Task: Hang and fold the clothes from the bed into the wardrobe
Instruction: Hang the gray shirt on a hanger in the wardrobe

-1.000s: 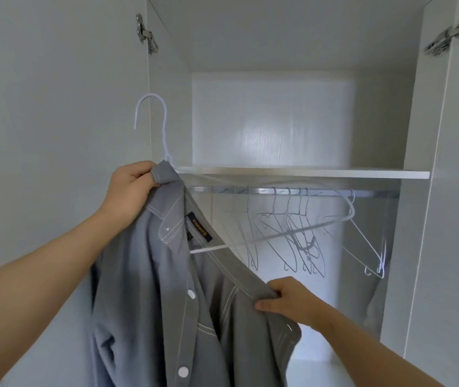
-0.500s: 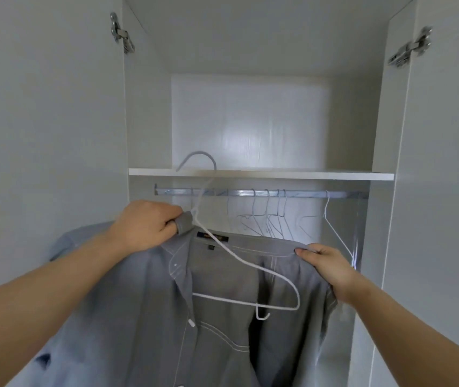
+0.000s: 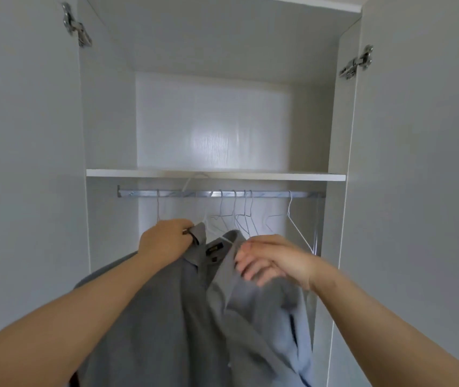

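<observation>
1. While the left hand [image 3: 166,243] grips the grey shirt [image 3: 166,317] by its collar, the right hand [image 3: 274,261] curls round its right shoulder.
2. The shirt hangs just below the wardrobe rail [image 3: 264,194], near the empty hangers [image 3: 235,213].

Both bare forearms reach forward from the near corners. The left hand [image 3: 166,238], fisted, grips the shirt [image 3: 166,325] at its collar; the right hand [image 3: 275,261], just right of it, curls its fingers [image 3: 246,265] into the cloth.
</observation>
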`<action>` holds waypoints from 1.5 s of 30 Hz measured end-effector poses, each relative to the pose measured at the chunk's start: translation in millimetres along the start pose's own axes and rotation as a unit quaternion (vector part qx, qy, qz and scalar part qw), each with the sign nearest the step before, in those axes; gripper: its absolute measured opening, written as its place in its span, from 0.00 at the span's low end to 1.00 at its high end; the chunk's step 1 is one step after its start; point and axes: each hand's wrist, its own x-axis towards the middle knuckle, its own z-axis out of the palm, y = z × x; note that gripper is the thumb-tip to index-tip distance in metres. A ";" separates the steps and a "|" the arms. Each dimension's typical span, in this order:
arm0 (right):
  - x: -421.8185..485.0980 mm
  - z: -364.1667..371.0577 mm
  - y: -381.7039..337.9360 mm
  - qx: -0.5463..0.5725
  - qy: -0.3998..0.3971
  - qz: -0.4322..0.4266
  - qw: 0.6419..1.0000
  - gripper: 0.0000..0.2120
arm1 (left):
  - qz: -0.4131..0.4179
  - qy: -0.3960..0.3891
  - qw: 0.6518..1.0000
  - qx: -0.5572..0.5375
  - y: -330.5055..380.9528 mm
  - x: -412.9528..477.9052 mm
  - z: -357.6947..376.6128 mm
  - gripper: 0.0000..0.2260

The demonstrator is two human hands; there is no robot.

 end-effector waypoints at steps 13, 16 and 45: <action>10.9 1.6 19.1 -0.297 0.082 -0.007 0.951 0.17 | 0.081 -0.036 0.940 -0.331 -2.7 -38.0 -23.5 0.13; 13.5 4.2 22.7 -0.222 0.120 0.001 0.968 0.22 | 0.063 -0.070 0.927 -0.364 -8.6 -44.0 -33.3 0.13; 44.3 38.3 38.5 0.000 0.271 0.072 0.960 0.30 | 0.078 -0.135 0.974 -0.165 8.4 -55.4 -12.1 0.10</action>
